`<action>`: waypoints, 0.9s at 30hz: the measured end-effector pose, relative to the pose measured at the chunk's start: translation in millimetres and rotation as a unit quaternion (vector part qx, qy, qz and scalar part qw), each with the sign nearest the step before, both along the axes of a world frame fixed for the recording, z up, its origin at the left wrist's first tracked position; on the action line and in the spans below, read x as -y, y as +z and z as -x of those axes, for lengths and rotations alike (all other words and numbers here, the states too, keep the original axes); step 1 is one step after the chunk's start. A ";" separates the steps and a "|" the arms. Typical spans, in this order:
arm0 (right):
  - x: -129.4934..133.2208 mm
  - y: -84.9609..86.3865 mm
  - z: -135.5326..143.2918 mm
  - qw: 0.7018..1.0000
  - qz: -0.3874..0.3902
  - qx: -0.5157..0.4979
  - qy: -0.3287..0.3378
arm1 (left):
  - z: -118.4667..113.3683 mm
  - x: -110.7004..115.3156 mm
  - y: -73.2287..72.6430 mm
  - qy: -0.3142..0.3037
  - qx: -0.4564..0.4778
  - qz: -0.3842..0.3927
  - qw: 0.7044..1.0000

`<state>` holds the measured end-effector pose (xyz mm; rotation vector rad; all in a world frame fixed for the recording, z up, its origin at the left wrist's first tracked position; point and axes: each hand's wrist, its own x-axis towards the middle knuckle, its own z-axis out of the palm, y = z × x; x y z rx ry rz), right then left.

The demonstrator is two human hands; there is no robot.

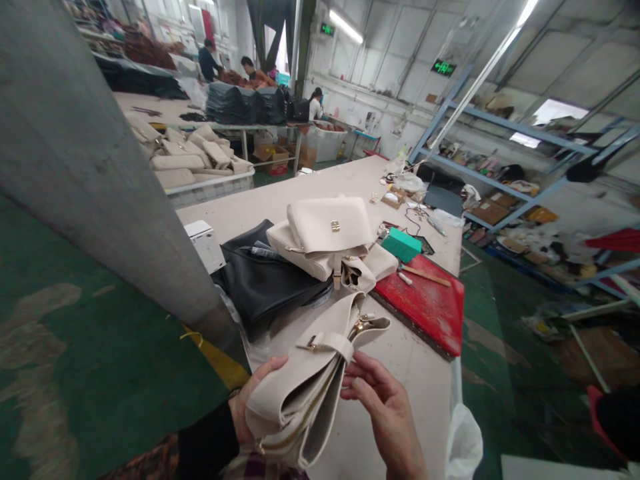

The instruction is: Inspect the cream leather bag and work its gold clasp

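A cream handbag [295,387] with a gold zip and a side strap is tilted above the near end of the table. My left hand [250,400] grips its left side, thumb on the outer panel and the other fingers hidden beneath. Close against the bag's right side, my right hand [380,400] is half curled with its fingers apart, the fingertips near the strap. Whether those fingertips pinch the bag's edge is hard to make out. Beyond lie stacked cream bags [325,227] with a gold clasp on the top one, beside a black leather bag [270,287].
A red board [430,300] carries a wooden-handled tool [425,275] and a green piece [401,245]. A grey pillar [125,147] stands close on the left, near a white box [205,243]. Bins of cream bags [190,157], shelves [500,180] and several people are farther back.
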<state>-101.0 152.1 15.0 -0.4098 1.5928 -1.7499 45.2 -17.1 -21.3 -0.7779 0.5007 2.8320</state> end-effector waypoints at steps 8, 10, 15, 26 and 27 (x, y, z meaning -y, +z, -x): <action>-2.4 -11.9 9.1 0.998 0.023 0.059 -0.005 | -5.7 13.1 -12.9 0.028 0.034 -0.045 0.998; -3.4 -15.0 9.7 0.995 0.045 0.082 -0.021 | -3.7 14.2 -1.1 0.036 0.025 -0.025 0.999; -3.6 -18.6 12.7 0.993 0.050 0.098 -0.035 | 3.2 13.3 24.3 0.070 -0.020 0.068 0.995; -6.7 -10.3 13.4 0.971 -0.061 -0.149 -0.176 | 3.2 8.7 22.1 0.132 -0.070 0.167 0.975; -6.5 -5.6 11.3 0.962 -0.063 -0.209 -0.165 | 3.3 8.1 22.4 0.136 -0.070 0.176 0.972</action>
